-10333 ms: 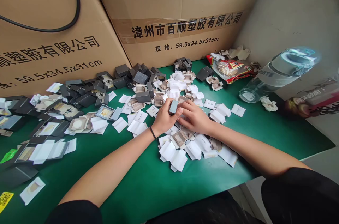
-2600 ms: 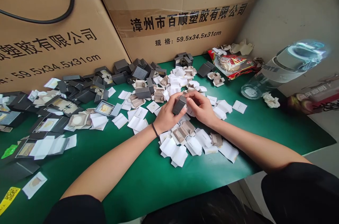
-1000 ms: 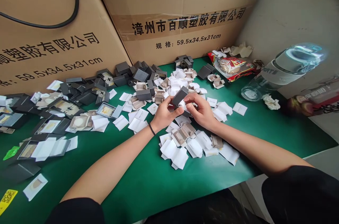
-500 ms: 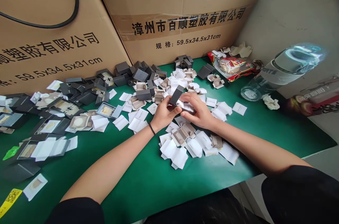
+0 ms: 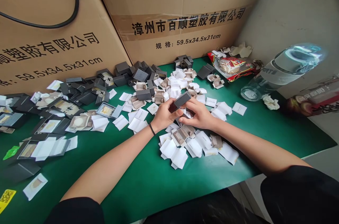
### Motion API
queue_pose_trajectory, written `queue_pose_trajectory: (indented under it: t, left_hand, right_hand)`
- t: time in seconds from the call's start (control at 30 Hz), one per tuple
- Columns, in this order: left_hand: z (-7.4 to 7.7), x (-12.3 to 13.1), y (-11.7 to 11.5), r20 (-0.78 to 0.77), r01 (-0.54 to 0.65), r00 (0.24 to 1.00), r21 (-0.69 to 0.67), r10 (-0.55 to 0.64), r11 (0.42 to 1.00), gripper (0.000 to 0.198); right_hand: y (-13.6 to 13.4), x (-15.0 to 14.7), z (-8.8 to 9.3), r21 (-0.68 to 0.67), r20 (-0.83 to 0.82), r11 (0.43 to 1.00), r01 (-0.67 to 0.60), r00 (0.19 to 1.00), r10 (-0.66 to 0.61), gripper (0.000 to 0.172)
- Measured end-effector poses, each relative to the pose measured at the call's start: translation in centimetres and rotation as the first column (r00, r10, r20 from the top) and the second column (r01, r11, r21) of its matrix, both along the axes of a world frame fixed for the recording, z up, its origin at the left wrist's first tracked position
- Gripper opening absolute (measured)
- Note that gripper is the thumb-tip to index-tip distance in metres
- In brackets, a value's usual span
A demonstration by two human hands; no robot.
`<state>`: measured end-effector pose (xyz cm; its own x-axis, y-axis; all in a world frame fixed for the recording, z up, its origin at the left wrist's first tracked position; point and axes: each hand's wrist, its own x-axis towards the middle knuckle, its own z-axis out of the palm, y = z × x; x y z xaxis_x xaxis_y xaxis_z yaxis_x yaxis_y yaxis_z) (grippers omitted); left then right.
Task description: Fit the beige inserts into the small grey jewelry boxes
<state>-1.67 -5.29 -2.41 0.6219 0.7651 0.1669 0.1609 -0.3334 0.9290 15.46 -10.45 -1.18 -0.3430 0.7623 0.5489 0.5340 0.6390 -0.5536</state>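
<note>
A small black box (image 5: pixel 182 99) is held up between my two hands above the paper pile. My left hand (image 5: pixel 166 114) is closed round its left side, with the thumb along the near side. My right hand (image 5: pixel 199 114) grips it from the right; its fingers pass behind the box and are partly hidden. Something white (image 5: pixel 188 113) shows between my right thumb and fingers, too small to name. Below and nearer me lie loose white paper slips (image 5: pixel 173 151) and a folded grey-brown cardboard insert (image 5: pixel 182 135).
Black boxes (image 5: pixel 84 95), several of them open, are heaped on the green table (image 5: pixel 127 185) at left and back. Large cartons (image 5: pixel 169 1) stand behind. To the right are a red snack bag (image 5: pixel 229 65), a clear bottle (image 5: pixel 275 72) and crumpled tissue (image 5: pixel 271 102).
The black box has tilted over and shifted slightly right and down. My right fingers have moved behind it. At the lower left, the yellow label has shifted slightly left.
</note>
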Motion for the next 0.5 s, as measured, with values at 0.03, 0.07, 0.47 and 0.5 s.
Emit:
queue_pose_trajectory:
  t: [0.03, 0.07, 0.47, 0.5]
  left_hand:
    - [0.01, 0.01, 0.01, 0.004, -0.007, 1.000, -0.003, 0.007, 1.000, 0.059]
    - [0.00, 0.04, 0.02, 0.012, -0.019, 1.000, -0.006, 0.019, 1.000, 0.057]
    - [0.00, 0.47, 0.06, 0.079, -0.097, 0.992, -0.036, 0.099, 0.995, 0.050]
    - [-0.01, 0.46, 0.05, 0.078, -0.096, 0.992, -0.032, 0.098, 0.995, 0.049]
  right_hand:
    - [-0.02, -0.05, -0.10, 0.014, -0.006, 1.000, 0.006, 1.000, -0.006, 0.027]
    - [-0.04, -0.10, -0.22, 0.031, -0.014, 0.999, 0.020, 1.000, -0.020, 0.027]
    - [-0.12, -0.49, -0.55, 0.131, -0.141, 0.968, 0.216, 0.970, -0.198, 0.023]
    - [-0.12, -0.50, -0.53, 0.122, -0.145, 0.970, 0.211, 0.970, -0.193, 0.022]
